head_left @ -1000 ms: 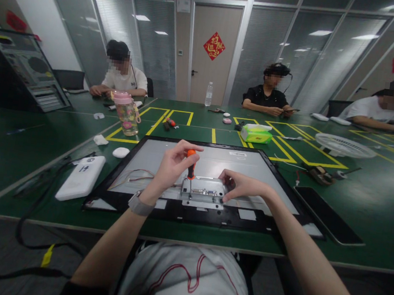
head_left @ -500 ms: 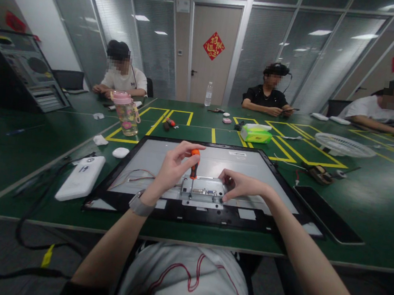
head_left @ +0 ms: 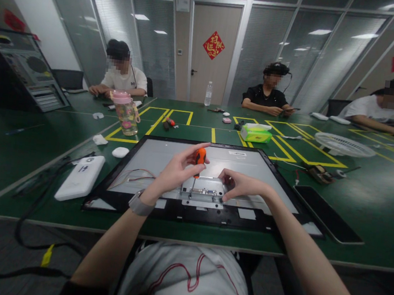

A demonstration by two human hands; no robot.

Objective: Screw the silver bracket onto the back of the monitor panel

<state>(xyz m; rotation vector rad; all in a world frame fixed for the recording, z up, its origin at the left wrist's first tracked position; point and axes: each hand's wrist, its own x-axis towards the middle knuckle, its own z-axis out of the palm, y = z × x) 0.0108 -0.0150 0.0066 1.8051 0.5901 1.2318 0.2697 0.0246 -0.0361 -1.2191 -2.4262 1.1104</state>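
A screwdriver (head_left: 200, 157) with an orange and black handle is held in my left hand (head_left: 179, 167), between thumb and fingers. Its shaft points down to the front left of a metal bracket (head_left: 204, 185) with several ports. That bracket sits on the back of a flat display panel (head_left: 167, 156) with a black frame, lying on the table. My right hand (head_left: 244, 184) rests at the bracket's right side, thumb and fingers curled around its edge. Thin wires (head_left: 138, 174) run over the panel left of the bracket.
On the left are a white power bank (head_left: 80, 178), a white oval case (head_left: 120, 152), a pink-lidded bottle (head_left: 127, 116) and a computer case (head_left: 19, 70). A black phone-like slab (head_left: 325, 213) lies right of the panel. A tissue pack (head_left: 256, 133) stands behind. Several people sit across the table.
My left hand has shifted slightly right, and the screwdriver handle now leans to the right while its tip stays at the bracket. My right hand has not moved.
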